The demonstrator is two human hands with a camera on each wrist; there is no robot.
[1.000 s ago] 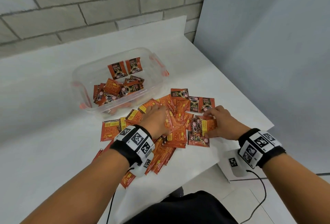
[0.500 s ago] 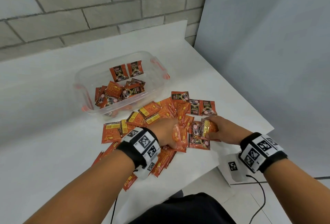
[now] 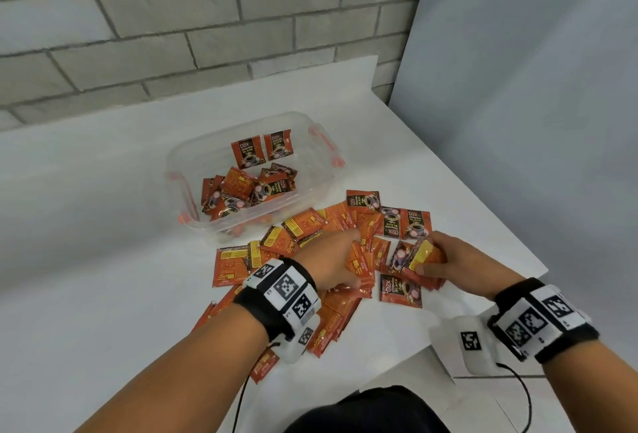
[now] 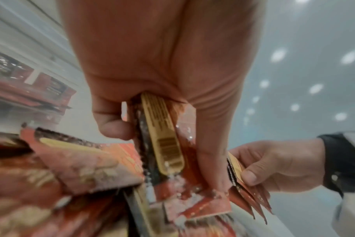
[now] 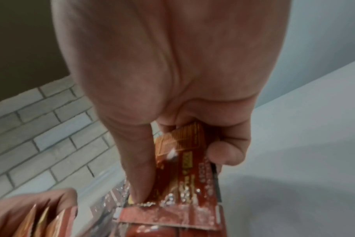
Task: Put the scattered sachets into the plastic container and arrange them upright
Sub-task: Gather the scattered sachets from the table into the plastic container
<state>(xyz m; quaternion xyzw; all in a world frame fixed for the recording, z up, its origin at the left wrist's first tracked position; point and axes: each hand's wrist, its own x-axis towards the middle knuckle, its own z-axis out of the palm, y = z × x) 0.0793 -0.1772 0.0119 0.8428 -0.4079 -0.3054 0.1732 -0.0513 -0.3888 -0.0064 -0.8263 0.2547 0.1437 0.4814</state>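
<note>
Several orange-red sachets (image 3: 303,225) lie scattered on the white table in front of a clear plastic container (image 3: 321,170). Inside it, two sachets (image 3: 260,151) stand upright at the far wall and several others (image 3: 241,191) lie flat. My left hand (image 3: 340,263) grips a small bunch of sachets (image 4: 162,144) between thumb and fingers, just over the pile. My right hand (image 3: 445,260) pinches another bunch of sachets (image 5: 184,160) at the pile's right side, with its thumb on top.
The white table (image 3: 103,260) ends close at the right and near edges. A brick wall (image 3: 172,35) rises behind it and a grey panel (image 3: 518,87) stands to the right. The container has orange clips (image 3: 331,149) on its sides.
Both hands drew back toward me across the pile and closed on bunches of sachets. The gathered sachets now stand on edge in the hands.
</note>
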